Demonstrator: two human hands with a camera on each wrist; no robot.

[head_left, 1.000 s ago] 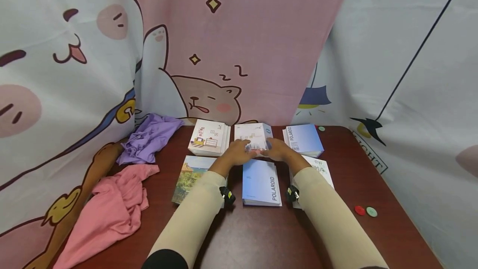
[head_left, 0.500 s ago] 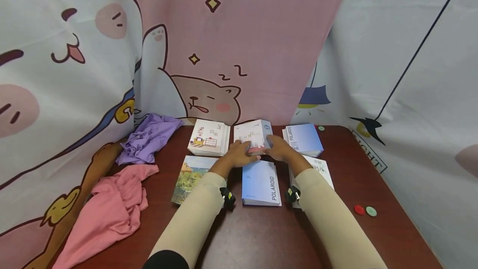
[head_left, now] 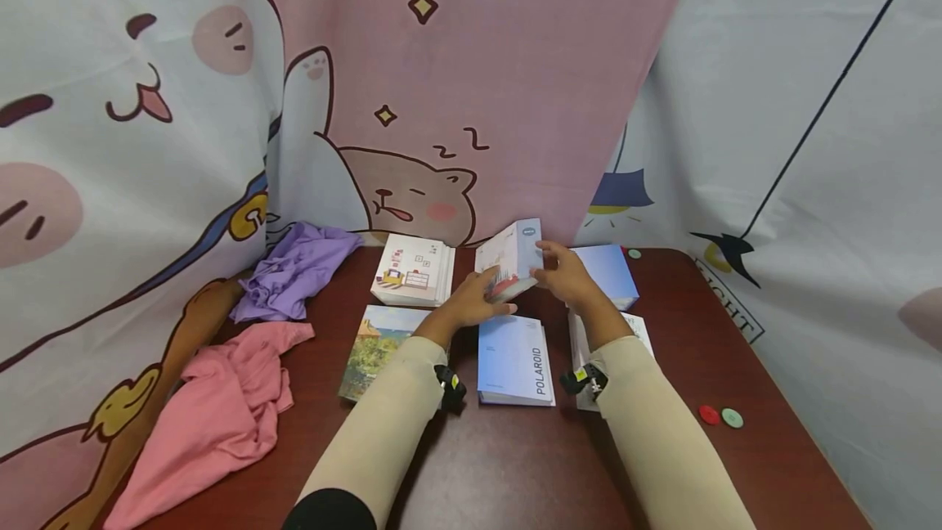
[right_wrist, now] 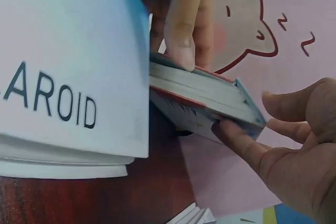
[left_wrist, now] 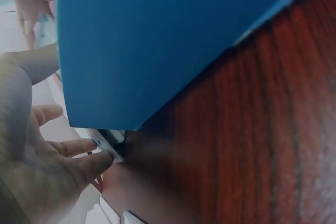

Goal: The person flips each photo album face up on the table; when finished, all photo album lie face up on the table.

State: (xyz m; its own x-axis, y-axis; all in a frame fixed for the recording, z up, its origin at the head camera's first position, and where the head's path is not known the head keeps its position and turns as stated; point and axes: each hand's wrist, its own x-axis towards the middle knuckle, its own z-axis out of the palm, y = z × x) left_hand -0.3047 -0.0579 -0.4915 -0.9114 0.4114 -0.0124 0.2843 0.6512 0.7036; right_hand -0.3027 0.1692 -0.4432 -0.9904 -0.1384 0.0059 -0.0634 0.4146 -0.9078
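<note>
Illustrated book with white cover and pale blue side strip, seen from the head in a tilted pose at the back middle of the table, directly between left hand and right hand. To the left of the book: left hand, pinching it, with fingers against the cover side and thumb at the near lower edge. To the right: right hand, likewise pinching, with thumb on the blue strip and fingers at the outer edge. In the right wrist view: page edges toward the camera, left thumb above, right thumb below. Contact between book and table: not discernible. Just in front, below both hands: blue POLAROID book, flat. At left of the held volume: thick white book with furniture drawing; at right, partly behind the right hand: second blue book. Under the forearms: landscape-covered book at left, white book with leafy print at right. Farther left: purple cloth and pink cloth, crumpled. Farther right: red button just beside green button.
</note>
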